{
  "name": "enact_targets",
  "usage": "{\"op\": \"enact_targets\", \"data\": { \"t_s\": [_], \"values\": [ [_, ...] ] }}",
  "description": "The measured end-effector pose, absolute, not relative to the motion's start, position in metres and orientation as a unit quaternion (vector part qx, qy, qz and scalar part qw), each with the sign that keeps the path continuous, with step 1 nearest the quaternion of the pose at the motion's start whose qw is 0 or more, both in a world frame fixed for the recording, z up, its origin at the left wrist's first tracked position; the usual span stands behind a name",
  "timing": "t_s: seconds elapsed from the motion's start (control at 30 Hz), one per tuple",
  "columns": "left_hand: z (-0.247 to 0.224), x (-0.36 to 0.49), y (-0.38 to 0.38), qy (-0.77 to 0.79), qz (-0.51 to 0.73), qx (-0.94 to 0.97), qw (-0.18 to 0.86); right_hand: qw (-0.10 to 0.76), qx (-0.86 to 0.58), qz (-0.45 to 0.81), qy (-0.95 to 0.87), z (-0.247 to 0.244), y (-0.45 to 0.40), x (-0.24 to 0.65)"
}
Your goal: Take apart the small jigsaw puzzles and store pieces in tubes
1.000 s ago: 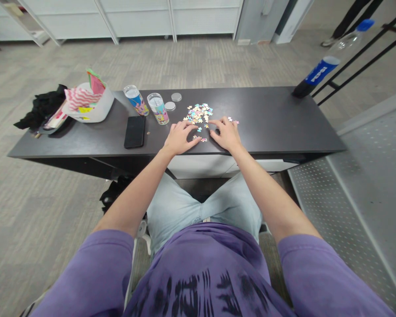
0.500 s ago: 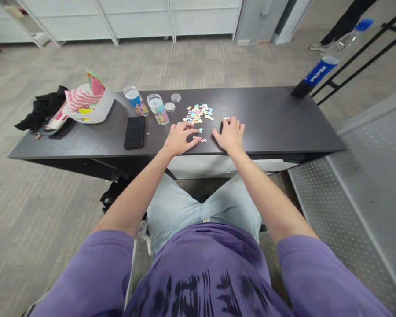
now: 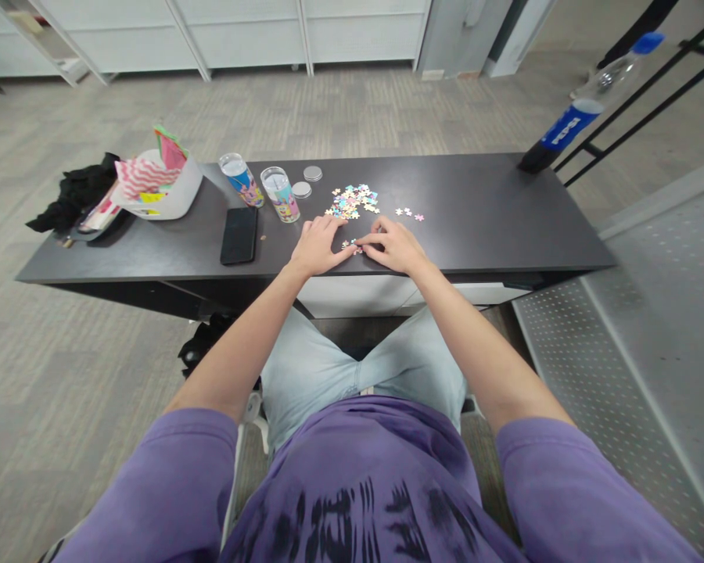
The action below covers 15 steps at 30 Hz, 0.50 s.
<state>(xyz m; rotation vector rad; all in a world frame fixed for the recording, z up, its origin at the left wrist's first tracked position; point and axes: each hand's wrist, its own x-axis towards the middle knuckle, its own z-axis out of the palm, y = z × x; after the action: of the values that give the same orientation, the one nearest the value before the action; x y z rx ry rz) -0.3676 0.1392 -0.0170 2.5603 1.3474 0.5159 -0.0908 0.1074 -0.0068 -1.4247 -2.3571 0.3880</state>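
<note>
A heap of small pastel puzzle pieces [image 3: 353, 201] lies on the dark table [image 3: 481, 227], with a few loose pieces [image 3: 409, 213] to its right. My left hand [image 3: 315, 245] rests flat on the table near the front edge, fingertips against a small joined cluster of pieces [image 3: 350, 246]. My right hand [image 3: 394, 246] comes in from the right, and its fingertips pinch or press a piece at that same cluster. Both hands nearly meet there.
Two printed clear tubes [image 3: 242, 178] [image 3: 281, 193] stand left of the heap with two round lids [image 3: 313, 173] behind. A black phone [image 3: 239, 234], a white tub of wrappers [image 3: 164, 184] and black cloth [image 3: 73, 195] lie left. A blue-labelled bottle [image 3: 569, 123] stands at the far right corner.
My right hand went right to the loose pieces, then came back left to the small cluster by my left hand. The left hand stayed put.
</note>
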Motion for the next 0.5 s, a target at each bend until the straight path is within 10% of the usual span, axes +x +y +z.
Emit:
{"op": "enact_targets", "data": {
  "t_s": [0.5],
  "values": [
    [-0.012, -0.366, 0.137, 0.458, 0.158, 0.868, 0.107, 0.225, -0.670, 0.084, -0.703, -0.028, 0.130, -0.097]
  ]
}}
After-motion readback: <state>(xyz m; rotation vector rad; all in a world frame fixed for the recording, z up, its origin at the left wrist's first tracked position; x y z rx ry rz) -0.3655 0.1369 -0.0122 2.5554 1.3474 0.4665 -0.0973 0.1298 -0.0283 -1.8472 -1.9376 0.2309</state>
